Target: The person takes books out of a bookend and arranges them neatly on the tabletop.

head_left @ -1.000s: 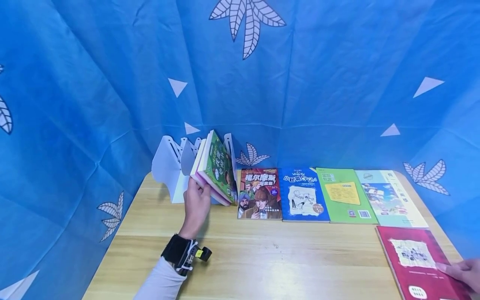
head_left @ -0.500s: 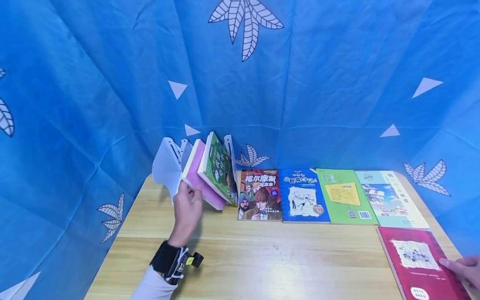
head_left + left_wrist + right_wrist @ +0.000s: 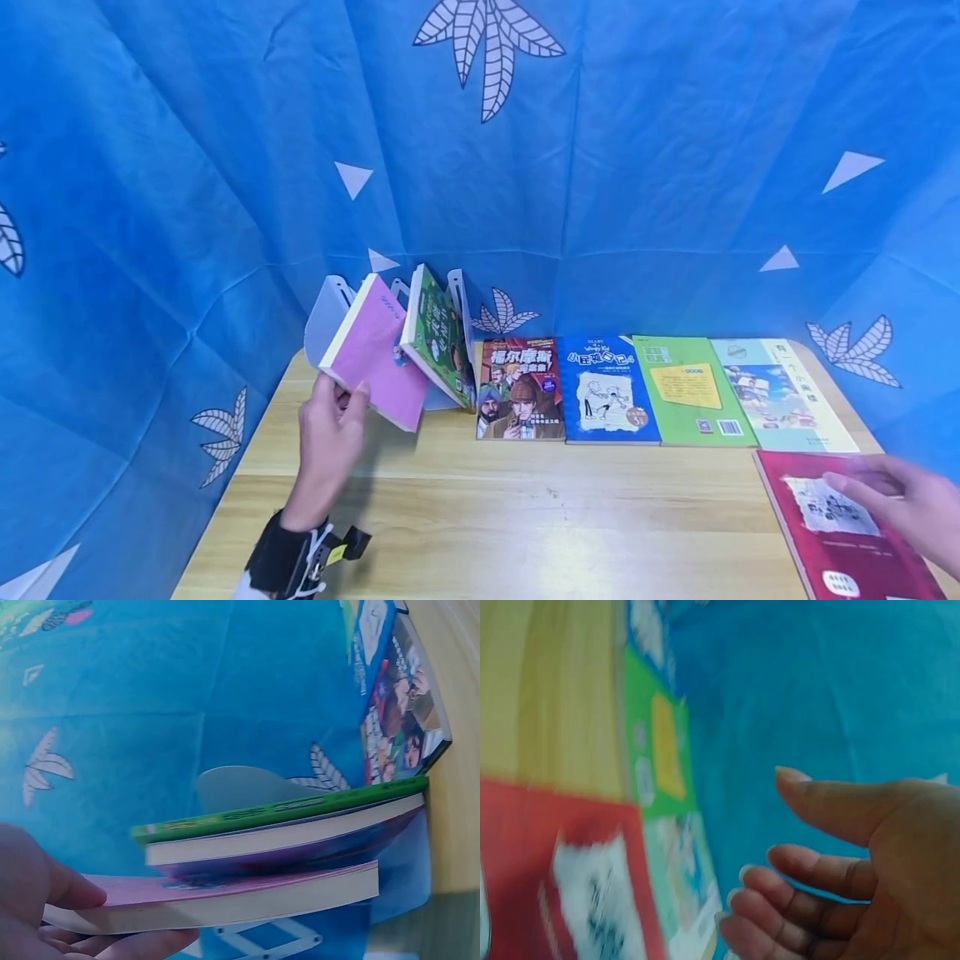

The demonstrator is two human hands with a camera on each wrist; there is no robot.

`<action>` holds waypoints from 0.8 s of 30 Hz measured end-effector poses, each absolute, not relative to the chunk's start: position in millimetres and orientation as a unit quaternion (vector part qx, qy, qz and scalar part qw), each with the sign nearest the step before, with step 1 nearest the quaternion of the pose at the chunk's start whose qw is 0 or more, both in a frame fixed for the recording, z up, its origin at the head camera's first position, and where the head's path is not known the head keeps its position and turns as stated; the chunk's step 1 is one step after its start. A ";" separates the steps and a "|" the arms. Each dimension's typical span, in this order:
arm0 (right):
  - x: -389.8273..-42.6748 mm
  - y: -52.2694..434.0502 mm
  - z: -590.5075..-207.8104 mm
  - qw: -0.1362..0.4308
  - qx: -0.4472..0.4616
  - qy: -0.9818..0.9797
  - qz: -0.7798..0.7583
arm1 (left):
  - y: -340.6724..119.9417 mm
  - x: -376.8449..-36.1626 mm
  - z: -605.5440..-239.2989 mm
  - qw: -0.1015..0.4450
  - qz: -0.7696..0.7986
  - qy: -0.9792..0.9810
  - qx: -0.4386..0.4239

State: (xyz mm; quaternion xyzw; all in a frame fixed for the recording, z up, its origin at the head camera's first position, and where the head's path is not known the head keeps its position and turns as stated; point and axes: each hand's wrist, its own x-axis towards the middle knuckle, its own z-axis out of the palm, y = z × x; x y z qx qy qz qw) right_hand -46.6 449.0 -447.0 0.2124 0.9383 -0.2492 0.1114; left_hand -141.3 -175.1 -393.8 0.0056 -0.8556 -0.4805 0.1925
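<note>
My left hand [image 3: 330,437] pinches a pink book [image 3: 382,358] by its near lower edge, thumb on the cover and fingers behind. The book is tilted in front of the white bookend rack [image 3: 324,321]. Beside it a green book [image 3: 442,342] leans in the rack; in the left wrist view the green book [image 3: 285,810] lies close along the pink book [image 3: 247,900]. At the right, my right hand [image 3: 903,500] is over the red book [image 3: 847,546]. The right wrist view shows that hand [image 3: 855,877] with thumb and fingers apart and nothing between them.
Flat along the back of the wooden table [image 3: 555,517] lie a detective comic book [image 3: 519,387], a blue diary book [image 3: 611,392], a green book with a yellow label [image 3: 693,392] and a pale book [image 3: 783,396]. A blue cloth [image 3: 637,167] hangs behind.
My left hand has drawn the pink book out of the rack, away from the green book, toward the left and nearer. My right hand has risen off the red book and shifted left.
</note>
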 end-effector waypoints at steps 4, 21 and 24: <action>-50.7 434.9 -433.3 0.100 0.153 0.948 -0.262 | -182.9 -125.0 -386.3 0.221 -0.461 -0.859 -0.011; -56.1 387.6 -421.2 0.001 0.031 0.945 -0.327 | -192.9 -77.1 -369.3 0.276 -0.362 -0.888 -0.066; -57.3 379.2 -423.4 -0.012 0.019 0.939 -0.343 | -192.7 -74.3 -368.8 0.263 -0.372 -0.885 -0.094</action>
